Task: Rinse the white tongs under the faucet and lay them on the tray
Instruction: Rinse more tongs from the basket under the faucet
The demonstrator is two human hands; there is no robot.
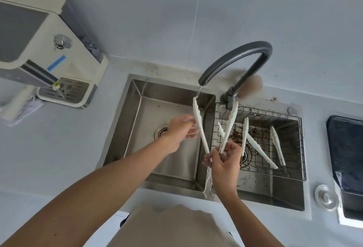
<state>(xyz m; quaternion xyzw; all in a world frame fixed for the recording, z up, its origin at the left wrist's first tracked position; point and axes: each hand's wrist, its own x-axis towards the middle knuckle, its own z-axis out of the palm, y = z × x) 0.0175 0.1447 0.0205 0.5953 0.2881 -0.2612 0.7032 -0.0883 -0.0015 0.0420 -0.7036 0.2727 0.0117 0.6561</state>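
The right hand is pinching the open white plastic tongs under the dark curved faucet; the left hand, fingers spread, is touching one arm; wet plastic may be slipping into the steel sink.

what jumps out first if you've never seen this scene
White tongs spread in a V at the centre, one tip under the thin stream from the dark curved faucet, gripped near the hinge by the right hand. The left hand reaches toward them over the steel sink. To the right, more tongs lie in a wire rack over a grimy basin.
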